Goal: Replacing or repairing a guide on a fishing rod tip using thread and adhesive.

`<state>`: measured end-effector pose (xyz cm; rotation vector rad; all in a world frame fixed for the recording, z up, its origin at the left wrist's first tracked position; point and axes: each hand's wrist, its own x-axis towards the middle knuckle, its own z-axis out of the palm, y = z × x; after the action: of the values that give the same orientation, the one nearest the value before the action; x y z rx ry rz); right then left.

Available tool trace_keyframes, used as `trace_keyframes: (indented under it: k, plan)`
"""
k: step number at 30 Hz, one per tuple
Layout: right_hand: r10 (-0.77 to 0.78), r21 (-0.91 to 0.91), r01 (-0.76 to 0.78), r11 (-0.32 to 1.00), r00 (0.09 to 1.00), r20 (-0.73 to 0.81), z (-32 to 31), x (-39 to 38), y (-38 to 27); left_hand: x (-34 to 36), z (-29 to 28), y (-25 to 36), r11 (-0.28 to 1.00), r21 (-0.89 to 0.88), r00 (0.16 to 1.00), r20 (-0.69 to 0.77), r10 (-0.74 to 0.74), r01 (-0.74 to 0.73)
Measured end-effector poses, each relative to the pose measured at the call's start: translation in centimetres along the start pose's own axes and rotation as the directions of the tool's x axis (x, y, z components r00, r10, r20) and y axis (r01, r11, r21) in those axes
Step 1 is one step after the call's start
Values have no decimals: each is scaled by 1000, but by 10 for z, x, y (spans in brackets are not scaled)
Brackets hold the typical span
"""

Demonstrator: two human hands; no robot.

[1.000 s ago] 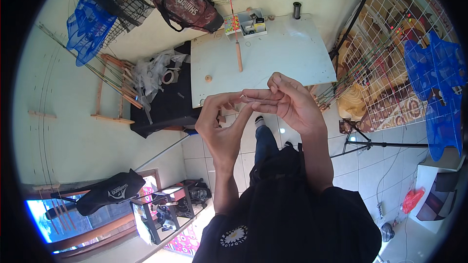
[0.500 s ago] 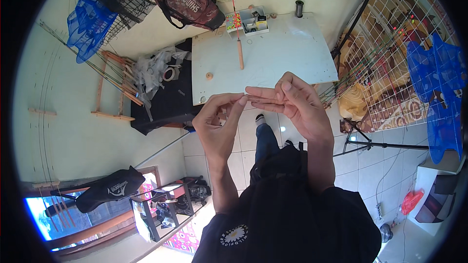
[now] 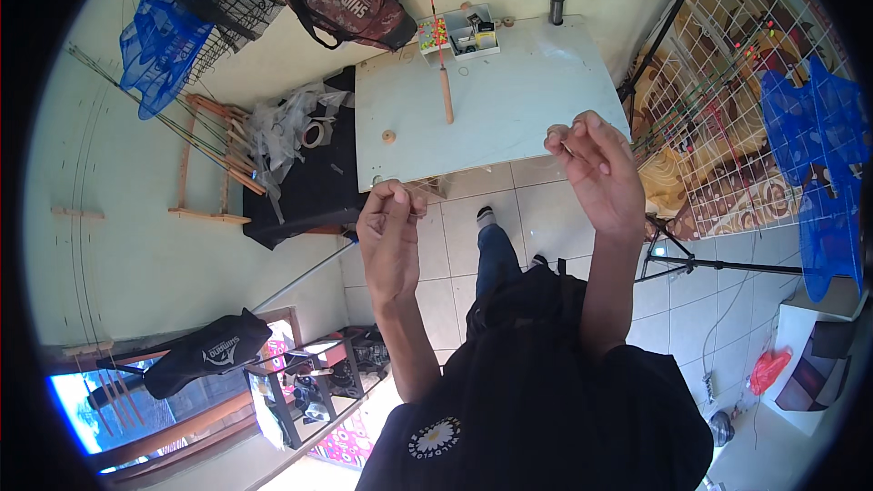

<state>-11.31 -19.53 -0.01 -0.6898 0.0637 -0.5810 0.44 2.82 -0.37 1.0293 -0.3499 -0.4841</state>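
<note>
We judge the faint strand [image 3: 417, 214] by our left hand [image 3: 391, 241] to be light, limp and slippery — best pinched close to an end, though its full run is too fine to trace. Our left thumb and fingertips press together, seemingly on it; our right hand [image 3: 607, 180], well apart, curls its fingers, and we cannot tell whether they grip anything. On the worktop [image 3: 518, 100] we count one wooden-handled rod [image 3: 446, 95], one black spool [image 3: 556, 9], one compartmented tray [image 3: 478, 55] — and, toward the left, one lone wooden disc [image 3: 389, 136].
</note>
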Motion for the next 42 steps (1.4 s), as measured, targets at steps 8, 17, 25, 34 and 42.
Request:
trace_keyframes:
  k: [8,17,25,34,42]
  plan:
    - [-96,-34,94,995,994,-60,-21,7,-27,-2,-28,4,994,98,995,-71,64,-57]
    - [-57,109,61,992,997,-42,-43,12,-63,7,-68,19,982,145,973,-180,147,-122]
    - [-80,181,68,981,995,63,-74,11,-85,5,-86,39,981,181,964,-240,112,-69]
    - [-212,214,206,955,977,5,-132,13,-132,12,-76,40,985,165,966,-258,-8,52]
    - [-310,52,322,945,937,-164,-193,9,-166,14,-79,41,978,189,958,-283,-37,93]
